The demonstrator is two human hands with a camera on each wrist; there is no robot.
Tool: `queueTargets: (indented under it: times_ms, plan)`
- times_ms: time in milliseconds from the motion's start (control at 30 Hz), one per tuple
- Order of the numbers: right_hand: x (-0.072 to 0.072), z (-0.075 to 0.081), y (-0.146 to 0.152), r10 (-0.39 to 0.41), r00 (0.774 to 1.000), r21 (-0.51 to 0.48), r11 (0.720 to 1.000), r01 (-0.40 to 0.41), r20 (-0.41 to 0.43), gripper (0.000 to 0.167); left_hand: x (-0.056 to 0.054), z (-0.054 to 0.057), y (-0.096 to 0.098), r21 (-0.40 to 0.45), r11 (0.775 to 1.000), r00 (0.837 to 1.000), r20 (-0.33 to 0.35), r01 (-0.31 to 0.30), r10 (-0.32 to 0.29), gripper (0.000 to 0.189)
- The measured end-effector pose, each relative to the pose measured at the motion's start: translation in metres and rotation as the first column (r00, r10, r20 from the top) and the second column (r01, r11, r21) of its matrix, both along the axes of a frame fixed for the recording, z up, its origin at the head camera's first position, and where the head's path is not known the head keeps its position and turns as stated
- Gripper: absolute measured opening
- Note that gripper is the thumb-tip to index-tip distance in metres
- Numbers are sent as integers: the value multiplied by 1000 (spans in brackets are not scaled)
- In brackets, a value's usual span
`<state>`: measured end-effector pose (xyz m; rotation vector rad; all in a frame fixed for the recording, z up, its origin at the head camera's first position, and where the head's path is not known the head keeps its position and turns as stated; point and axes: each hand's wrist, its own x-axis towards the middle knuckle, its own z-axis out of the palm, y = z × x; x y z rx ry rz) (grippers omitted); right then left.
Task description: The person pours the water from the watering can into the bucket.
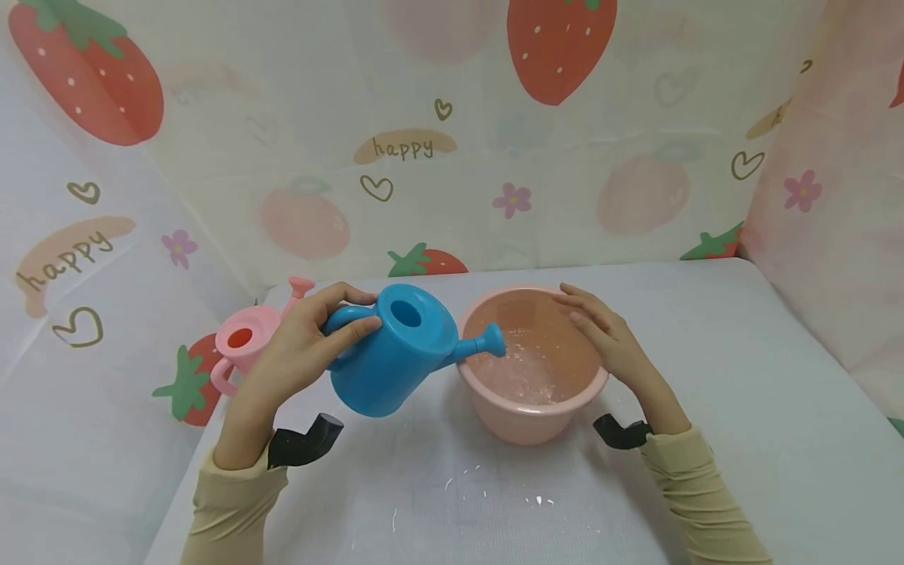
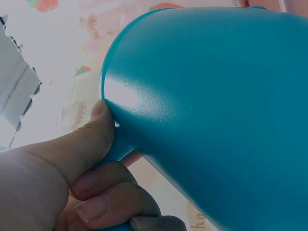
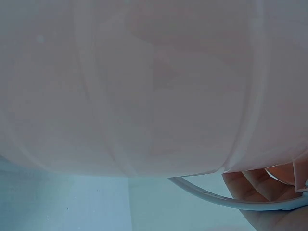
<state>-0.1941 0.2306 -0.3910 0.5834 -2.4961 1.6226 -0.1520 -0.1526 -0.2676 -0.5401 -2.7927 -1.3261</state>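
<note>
A blue watering can (image 1: 395,345) is held above the table by my left hand (image 1: 304,337), fingers round its handle and thumb against the top edge. It tilts to the right, its spout head (image 1: 493,340) over the left rim of a pink basin (image 1: 526,428). Clear water (image 1: 523,369) glints inside the basin. At the basin's right side, my right hand (image 1: 607,333) holds the rim. In the left wrist view, the thumb (image 2: 91,134) presses the can's edge. The basin wall (image 3: 168,96) fills most of the right wrist view, partly hiding the right fingers (image 3: 260,185).
A smaller pink watering can (image 1: 247,329) stands at the left behind my left forearm. Water drops (image 1: 540,501) lie on the white table (image 1: 452,510) in front of the basin. Printed sheets (image 1: 452,212) hang around the back and sides.
</note>
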Motion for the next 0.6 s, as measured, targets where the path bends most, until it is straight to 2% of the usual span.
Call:
queueTargets:
  times_ms: [600]
  plan:
    - [0,0,0,-2,1000,4,1000,2,3,36,2,4,2,-8,1000,1000,-12,8,-8,34]
